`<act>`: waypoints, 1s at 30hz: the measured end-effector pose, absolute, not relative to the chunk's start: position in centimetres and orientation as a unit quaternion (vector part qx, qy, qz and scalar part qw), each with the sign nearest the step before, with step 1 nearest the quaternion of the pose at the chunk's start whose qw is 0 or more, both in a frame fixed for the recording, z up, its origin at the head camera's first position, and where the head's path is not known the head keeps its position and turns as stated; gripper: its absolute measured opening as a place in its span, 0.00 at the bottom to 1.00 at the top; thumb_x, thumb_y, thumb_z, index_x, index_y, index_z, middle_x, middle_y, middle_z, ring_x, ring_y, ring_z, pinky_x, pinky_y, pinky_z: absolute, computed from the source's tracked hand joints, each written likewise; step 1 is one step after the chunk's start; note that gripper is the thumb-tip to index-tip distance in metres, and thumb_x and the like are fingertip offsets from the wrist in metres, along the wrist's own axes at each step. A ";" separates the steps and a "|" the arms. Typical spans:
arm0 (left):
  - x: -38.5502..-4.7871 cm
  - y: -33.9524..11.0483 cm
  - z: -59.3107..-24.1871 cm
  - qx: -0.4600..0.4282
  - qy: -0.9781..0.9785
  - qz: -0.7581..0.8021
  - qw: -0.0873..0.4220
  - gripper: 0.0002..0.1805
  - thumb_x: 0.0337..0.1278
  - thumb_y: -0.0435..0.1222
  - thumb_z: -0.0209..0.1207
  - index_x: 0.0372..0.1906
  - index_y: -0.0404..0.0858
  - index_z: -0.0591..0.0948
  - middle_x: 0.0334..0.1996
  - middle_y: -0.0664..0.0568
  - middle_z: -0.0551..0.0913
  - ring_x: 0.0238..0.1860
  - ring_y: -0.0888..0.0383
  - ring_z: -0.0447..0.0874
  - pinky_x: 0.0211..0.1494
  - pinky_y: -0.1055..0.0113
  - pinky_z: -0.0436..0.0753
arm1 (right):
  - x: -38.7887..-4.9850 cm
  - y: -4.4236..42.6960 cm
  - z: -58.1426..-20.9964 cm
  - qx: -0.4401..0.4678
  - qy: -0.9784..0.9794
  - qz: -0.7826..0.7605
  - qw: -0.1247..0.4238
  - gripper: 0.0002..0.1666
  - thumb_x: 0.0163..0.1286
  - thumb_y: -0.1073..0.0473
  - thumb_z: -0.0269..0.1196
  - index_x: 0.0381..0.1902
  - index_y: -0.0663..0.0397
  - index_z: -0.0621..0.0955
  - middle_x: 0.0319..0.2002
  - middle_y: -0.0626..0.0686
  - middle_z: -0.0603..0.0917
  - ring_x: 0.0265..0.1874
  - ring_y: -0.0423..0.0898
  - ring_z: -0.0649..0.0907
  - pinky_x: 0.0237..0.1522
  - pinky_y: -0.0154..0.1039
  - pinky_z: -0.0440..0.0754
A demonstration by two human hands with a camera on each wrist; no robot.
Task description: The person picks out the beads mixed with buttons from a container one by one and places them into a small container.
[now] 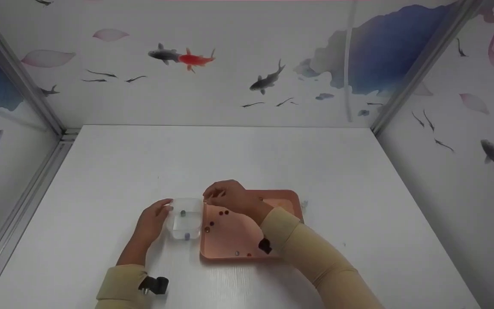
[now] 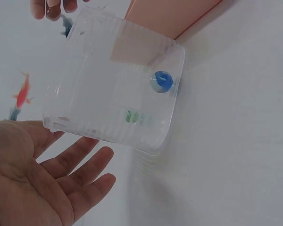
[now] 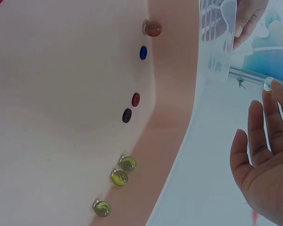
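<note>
My left hand (image 1: 152,219) touches the left side of a clear plastic box (image 1: 192,203) with its fingers extended. Inside the box lie a blue-and-white marble (image 2: 161,82) and a green marble (image 2: 131,117). My right hand (image 1: 229,195) is over the far left corner of a pink tray (image 1: 247,236), close to the box. Between thumb and index finger it pinches a clear glass marble (image 3: 268,84); its other fingers are spread. In the tray, the right wrist view shows yellow-green marbles (image 3: 119,178), a brownish marble (image 3: 153,28), and blue (image 3: 143,52), red (image 3: 136,99) and dark (image 3: 127,116) buttons.
The tray stands just right of the box on a white table (image 1: 144,163). Near the tray's front edge lie a clear marble (image 1: 237,253) and a small red piece (image 1: 249,255). Patterned panels (image 1: 221,94) enclose the table at the back and sides.
</note>
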State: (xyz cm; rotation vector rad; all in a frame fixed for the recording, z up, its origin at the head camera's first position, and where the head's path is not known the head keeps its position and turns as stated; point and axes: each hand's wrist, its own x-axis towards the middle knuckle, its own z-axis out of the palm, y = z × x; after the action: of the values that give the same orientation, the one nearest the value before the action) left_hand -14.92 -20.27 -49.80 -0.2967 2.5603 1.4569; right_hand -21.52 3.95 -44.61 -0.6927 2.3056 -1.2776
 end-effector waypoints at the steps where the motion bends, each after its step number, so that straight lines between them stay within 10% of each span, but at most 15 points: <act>1: -14.9 -20.3 -49.8 -0.100 0.862 0.489 0.091 0.23 0.76 0.41 0.43 0.69 0.36 0.67 0.70 0.37 0.64 0.72 0.38 0.56 0.73 0.44 0.58 | -21.5 3.8 -44.7 -0.247 0.829 -0.458 0.206 0.10 0.68 0.59 0.63 0.47 0.50 0.84 0.40 0.44 0.84 0.40 0.42 0.80 0.39 0.36 0.81; 30: -15.2 -20.4 -49.9 -0.090 0.864 0.486 0.094 0.23 0.76 0.40 0.42 0.69 0.35 0.66 0.70 0.37 0.64 0.72 0.38 0.55 0.73 0.44 0.57 | -21.3 0.6 -44.5 -0.238 0.849 -0.426 0.201 0.11 0.69 0.57 0.63 0.48 0.48 0.85 0.39 0.42 0.82 0.32 0.42 0.78 0.23 0.37 0.79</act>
State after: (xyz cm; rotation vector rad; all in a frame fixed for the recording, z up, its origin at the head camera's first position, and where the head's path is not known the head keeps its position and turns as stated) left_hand -15.16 -20.44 -49.90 -0.2656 2.5644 1.4417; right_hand -21.32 0.58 -44.54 -0.6657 2.3723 -1.1896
